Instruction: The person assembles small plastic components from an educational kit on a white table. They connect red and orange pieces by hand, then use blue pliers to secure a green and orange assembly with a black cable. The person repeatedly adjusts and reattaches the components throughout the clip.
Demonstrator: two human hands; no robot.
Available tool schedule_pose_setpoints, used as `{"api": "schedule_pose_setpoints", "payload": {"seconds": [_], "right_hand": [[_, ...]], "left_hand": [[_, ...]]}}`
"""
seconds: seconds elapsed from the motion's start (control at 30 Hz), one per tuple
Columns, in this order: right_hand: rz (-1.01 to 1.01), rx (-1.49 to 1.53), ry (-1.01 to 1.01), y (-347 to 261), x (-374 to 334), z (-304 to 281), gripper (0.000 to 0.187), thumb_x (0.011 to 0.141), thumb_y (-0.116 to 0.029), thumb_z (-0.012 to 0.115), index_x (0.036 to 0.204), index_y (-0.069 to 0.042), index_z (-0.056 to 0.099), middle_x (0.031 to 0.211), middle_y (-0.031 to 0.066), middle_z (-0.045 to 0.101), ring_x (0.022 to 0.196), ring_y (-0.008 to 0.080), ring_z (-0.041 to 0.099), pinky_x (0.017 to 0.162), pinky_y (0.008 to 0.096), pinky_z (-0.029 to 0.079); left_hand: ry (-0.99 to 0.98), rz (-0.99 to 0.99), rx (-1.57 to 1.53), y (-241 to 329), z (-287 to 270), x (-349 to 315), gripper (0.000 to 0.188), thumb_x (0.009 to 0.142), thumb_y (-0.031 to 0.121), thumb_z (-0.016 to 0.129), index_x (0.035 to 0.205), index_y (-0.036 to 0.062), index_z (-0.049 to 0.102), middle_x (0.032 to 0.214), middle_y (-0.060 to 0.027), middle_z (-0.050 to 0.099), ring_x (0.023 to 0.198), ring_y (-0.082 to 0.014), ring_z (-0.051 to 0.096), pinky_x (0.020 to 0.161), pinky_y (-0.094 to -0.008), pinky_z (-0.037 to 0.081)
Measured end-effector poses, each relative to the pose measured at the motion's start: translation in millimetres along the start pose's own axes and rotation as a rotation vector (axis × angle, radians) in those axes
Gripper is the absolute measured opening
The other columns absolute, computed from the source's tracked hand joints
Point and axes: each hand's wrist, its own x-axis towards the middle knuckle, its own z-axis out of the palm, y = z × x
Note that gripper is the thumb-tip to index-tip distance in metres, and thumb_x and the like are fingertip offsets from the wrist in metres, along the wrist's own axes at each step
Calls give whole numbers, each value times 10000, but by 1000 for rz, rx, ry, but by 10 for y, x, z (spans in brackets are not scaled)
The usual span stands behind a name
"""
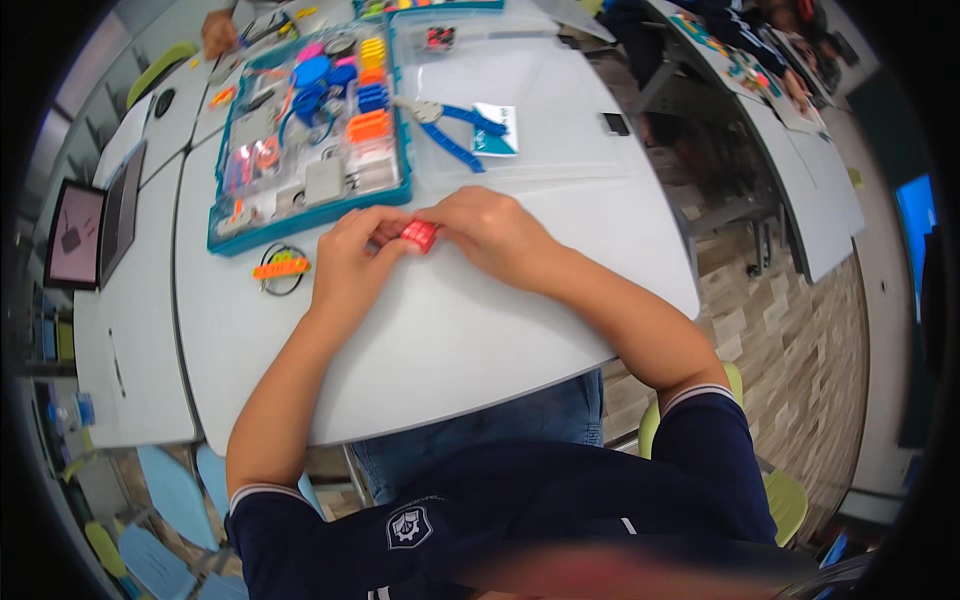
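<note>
Between my two hands, just over the white table (480, 330), is a small red block-like plastic piece (420, 236). My left hand (362, 245) grips it from the left, thumb along its near side. On the other side, the fingers of my right hand (490, 230) are pinched at its right edge; my fingers cover part of it. A teal-edged parts box (225, 240) full of colourful plastic parts stands beyond my left hand. An orange and yellow-green piece (282, 268) with a black loop of cable or band lies left of that hand.
Blue-handled pliers (450, 145) and a printed card (497, 130) lie beyond my hands on a clear plastic lid (560, 165). A laptop (100, 225) stands at the left. Another person's hand (218, 35) rests at the far left. Blue chairs (180, 495) stand lower left.
</note>
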Motion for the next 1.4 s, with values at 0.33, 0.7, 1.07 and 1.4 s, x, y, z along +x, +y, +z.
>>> {"api": "schedule_pose_setpoints", "payload": {"seconds": [0.33, 0.7, 1.07, 1.4], "right_hand": [[-19, -3, -229, 67, 92, -52, 253, 824, -45, 653, 1067, 15, 689, 947, 153, 662, 972, 337, 640, 847, 395, 527], [206, 140, -360, 10, 232, -222, 281, 764, -103, 734, 1015, 22, 710, 869, 147, 678, 764, 292, 667, 713, 376, 540], [172, 146, -265, -75, 168, -156, 247, 777, -31, 709, 1019, 21, 720, 845, 169, 661, 737, 304, 659, 687, 369, 524], [227, 127, -443, -66, 300, -270, 240, 710, -71, 729, 932, 2, 676, 807, 77, 602, 628, 186, 565, 596, 313, 475]], "left_hand": [[9, -41, -23, -33, 5, 10, 225, 777, 12, 774, 989, 16, 699, 894, -72, 709, 767, -144, 652, 719, -285, 533], [-77, -37, -149, -68, -39, 49, 237, 779, -41, 744, 1000, -6, 667, 912, -69, 723, 829, -146, 684, 794, -279, 541], [-72, -12, -126, -57, -30, 30, 277, 771, -40, 757, 1030, -11, 663, 916, -76, 724, 842, -146, 671, 779, -276, 532], [-144, -50, -172, -99, 16, 17, 449, 784, -42, 742, 1196, 43, 584, 955, -81, 704, 859, -172, 649, 796, -300, 527]]}}
